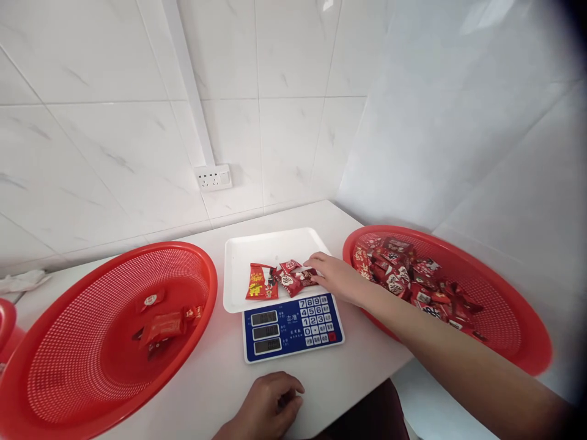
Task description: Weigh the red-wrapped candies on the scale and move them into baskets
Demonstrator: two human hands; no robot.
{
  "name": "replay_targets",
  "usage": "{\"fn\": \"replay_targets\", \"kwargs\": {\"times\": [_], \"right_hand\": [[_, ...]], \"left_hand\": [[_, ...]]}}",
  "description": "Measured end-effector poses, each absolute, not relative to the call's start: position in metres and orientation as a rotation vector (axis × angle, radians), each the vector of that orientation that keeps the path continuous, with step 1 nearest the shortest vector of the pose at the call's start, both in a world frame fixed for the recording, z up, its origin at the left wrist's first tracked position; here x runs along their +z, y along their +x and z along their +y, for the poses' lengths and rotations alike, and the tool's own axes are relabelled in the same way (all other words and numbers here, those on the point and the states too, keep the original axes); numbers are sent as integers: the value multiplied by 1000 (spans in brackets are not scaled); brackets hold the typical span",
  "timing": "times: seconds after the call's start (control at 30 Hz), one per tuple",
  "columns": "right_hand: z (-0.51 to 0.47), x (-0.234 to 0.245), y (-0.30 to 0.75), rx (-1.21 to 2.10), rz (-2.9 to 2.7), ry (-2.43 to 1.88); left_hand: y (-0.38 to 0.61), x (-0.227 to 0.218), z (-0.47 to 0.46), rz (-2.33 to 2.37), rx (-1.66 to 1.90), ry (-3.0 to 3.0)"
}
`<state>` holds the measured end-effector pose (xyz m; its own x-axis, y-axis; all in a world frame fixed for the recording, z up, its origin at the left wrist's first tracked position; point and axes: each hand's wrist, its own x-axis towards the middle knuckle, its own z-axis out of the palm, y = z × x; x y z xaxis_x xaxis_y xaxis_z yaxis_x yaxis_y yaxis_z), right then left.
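Observation:
My right hand (337, 278) reaches over the white tray (247, 250) of a blue digital scale (293, 327), its fingertips closed on a small red candy packet (306, 277). Two more red packets (262, 282) lie on the tray beside it. My left hand (270, 406) rests on the white table near the front edge, fingers curled into a loose fist with nothing visible in it. A red mesh basket (504, 287) on the right holds several red candy packets (408, 275). Another red mesh basket (68, 342) on the left holds a few packets (162, 324).
A white tiled wall with a socket (213, 177) stands behind the table. Part of another red container (7, 333) shows at the far left edge. A crumpled white cloth or paper (22, 281) lies at the back left.

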<state>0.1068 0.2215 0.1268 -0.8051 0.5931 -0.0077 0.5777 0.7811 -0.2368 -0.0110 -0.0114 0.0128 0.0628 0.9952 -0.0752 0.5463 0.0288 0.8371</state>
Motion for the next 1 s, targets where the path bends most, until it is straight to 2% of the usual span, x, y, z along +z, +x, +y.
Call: {"fn": "replay_targets", "kwargs": {"times": [0.23, 0.43, 0.57, 0.8, 1.0], "right_hand": [[230, 132, 91, 199, -2861, -957], [205, 142, 104, 578, -2869, -673], [193, 134, 98, 590, -2967, -487], [196, 140, 96, 503, -2988, -638], [210, 155, 161, 437, -2808, -992]], "left_hand": [[-12, 12, -11, 1598, 783, 1582], [-12, 8, -10, 1592, 791, 1592], [-12, 10, -10, 1613, 790, 1586], [-11, 14, -10, 1618, 791, 1574], [-10, 17, -10, 1622, 772, 1586]]}}
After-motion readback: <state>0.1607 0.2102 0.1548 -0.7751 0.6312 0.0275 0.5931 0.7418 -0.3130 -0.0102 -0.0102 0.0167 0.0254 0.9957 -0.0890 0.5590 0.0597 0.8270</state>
